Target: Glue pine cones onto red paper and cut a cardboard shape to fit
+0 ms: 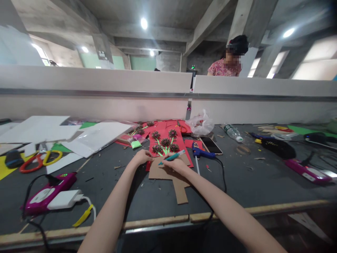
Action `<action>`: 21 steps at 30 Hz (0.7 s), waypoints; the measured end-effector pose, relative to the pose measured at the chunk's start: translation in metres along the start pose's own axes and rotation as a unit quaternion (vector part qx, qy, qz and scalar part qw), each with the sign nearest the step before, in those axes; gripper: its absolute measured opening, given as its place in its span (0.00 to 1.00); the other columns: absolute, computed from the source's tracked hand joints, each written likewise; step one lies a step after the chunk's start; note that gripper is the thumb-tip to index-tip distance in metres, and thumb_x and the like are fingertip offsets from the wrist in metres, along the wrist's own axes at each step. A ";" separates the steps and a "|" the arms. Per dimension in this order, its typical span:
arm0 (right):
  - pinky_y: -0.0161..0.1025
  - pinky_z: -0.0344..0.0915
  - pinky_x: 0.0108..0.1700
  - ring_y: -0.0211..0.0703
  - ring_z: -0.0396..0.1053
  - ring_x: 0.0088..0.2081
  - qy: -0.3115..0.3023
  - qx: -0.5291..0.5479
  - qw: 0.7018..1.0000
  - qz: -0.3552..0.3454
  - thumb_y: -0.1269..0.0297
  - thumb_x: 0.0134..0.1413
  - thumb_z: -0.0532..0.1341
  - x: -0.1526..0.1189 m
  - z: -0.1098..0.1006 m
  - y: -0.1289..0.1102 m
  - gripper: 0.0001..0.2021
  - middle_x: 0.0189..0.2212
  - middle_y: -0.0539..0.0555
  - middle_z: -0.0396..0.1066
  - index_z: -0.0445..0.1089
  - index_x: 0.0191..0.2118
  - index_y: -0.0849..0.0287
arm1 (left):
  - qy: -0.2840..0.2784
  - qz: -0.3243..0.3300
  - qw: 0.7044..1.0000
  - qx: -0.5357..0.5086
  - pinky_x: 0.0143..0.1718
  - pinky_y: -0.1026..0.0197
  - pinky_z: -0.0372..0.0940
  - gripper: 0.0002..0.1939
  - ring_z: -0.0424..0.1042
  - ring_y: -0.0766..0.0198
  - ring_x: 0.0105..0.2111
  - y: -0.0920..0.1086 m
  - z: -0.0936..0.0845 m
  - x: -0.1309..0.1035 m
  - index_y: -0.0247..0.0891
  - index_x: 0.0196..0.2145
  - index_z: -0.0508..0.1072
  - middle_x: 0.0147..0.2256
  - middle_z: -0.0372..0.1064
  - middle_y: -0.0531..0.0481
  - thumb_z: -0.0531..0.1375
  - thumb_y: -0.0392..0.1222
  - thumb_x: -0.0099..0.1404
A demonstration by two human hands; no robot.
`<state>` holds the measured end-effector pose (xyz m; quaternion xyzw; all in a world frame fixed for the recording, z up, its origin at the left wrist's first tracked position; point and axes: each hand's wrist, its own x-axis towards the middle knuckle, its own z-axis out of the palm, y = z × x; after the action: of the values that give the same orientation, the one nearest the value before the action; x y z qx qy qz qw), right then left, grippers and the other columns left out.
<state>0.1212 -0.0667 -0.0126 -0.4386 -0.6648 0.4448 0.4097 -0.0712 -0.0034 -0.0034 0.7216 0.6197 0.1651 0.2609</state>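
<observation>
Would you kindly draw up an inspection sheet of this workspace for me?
Surface: dark table, small scraps scattered on it.
Work: cardboard overlaps the near end of a red sheet; dark flowers with green stems lie just beyond it.
Clutter: scissors, white sheets, plastic bag, phone, bottle, glue gun.
Hands: left hand is at the cardboard's far left corner; right hand holds a teal pen, tip at the cardboard.
Cables: the glue gun's black cord passes under the right forearm; a white cable hangs from a charger at left.
Surroundings: white partition; a person beyond it; ceiling lights lit.
</observation>
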 end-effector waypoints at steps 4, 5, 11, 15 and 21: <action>0.28 0.52 0.19 0.30 0.55 0.17 0.027 -0.013 1.000 0.005 0.67 0.41 0.57 0.000 0.001 0.001 0.02 0.16 0.45 0.60 0.63 0.22 0.59 | -0.004 0.001 1.000 -0.003 0.27 0.63 0.55 0.15 0.63 0.63 0.26 -0.002 0.000 0.002 0.34 0.24 0.74 0.22 0.68 0.50 0.60 0.47 0.39; 0.28 0.52 0.19 0.30 0.56 0.18 0.029 -0.013 0.999 0.003 0.67 0.40 0.57 0.000 0.002 0.002 0.02 0.16 0.45 0.60 0.63 0.22 0.59 | -0.004 0.002 1.000 -0.004 0.27 0.63 0.56 0.15 0.63 0.63 0.26 -0.003 0.001 0.003 0.34 0.24 0.74 0.22 0.68 0.50 0.60 0.47 0.39; 0.28 0.51 0.18 0.31 0.56 0.17 -0.015 0.040 0.999 0.015 0.66 0.40 0.57 0.003 0.007 0.009 0.03 0.14 0.45 0.59 0.63 0.23 0.59 | -0.001 0.001 1.000 -0.006 0.27 0.63 0.55 0.15 0.63 0.63 0.25 -0.005 0.002 0.005 0.34 0.24 0.74 0.21 0.67 0.51 0.61 0.47 0.38; 0.28 0.51 0.19 0.31 0.57 0.17 -0.039 0.074 0.996 0.009 0.65 0.40 0.58 0.003 0.009 0.010 0.04 0.13 0.45 0.60 0.63 0.22 0.59 | 0.005 0.003 1.000 -0.008 0.26 0.64 0.54 0.15 0.63 0.63 0.25 -0.006 0.003 0.005 0.34 0.23 0.74 0.20 0.66 0.51 0.61 0.47 0.38; 0.29 0.54 0.20 0.31 0.57 0.17 -0.045 0.156 0.986 0.028 0.63 0.39 0.59 0.000 0.011 0.010 0.06 0.14 0.45 0.60 0.63 0.24 0.59 | 0.004 0.004 1.000 -0.016 0.26 0.64 0.54 0.14 0.63 0.63 0.25 -0.005 0.002 0.004 0.34 0.22 0.73 0.19 0.66 0.52 0.61 0.46 0.38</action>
<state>0.1131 -0.0673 -0.0256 -0.3667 -0.5925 0.5739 0.4301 -0.0734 0.0006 -0.0084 0.7191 0.6152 0.1791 0.2688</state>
